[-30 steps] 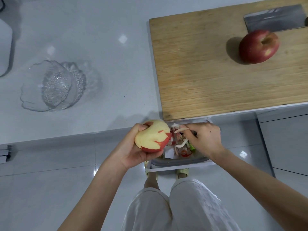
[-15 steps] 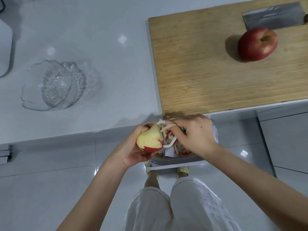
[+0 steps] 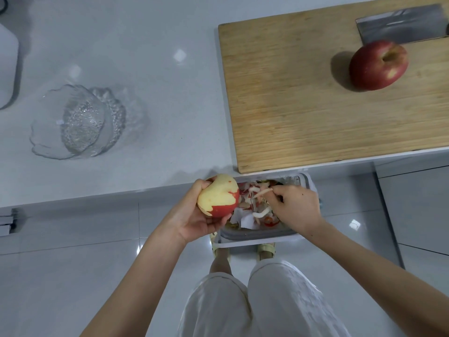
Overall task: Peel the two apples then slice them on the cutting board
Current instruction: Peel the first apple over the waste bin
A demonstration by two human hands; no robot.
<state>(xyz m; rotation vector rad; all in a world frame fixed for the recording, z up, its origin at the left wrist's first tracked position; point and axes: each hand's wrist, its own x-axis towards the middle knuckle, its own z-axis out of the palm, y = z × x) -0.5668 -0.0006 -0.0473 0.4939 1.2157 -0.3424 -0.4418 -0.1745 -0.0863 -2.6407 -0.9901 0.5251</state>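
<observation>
Counter (image 3: 158,69): glass bowl (image 3: 80,122) | bin (image 3: 257,235) holds peels (image 3: 245,198) | left hand (image 3: 194,215) grips apple (image 3: 218,195) | right hand (image 3: 294,207) grips peeler (image 3: 262,213)

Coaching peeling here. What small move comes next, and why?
Probably set the peeler in the right hand against the apple the left hand holds: red skin remains on its lower side, and the peeler hangs clear over the scrap bin.

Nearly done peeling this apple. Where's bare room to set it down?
The cutting board is bare across its left and near parts, up to the red apple. Its far right corner is crowded with that apple and the cleaver. The counter between glass bowl and board is also free.
</observation>
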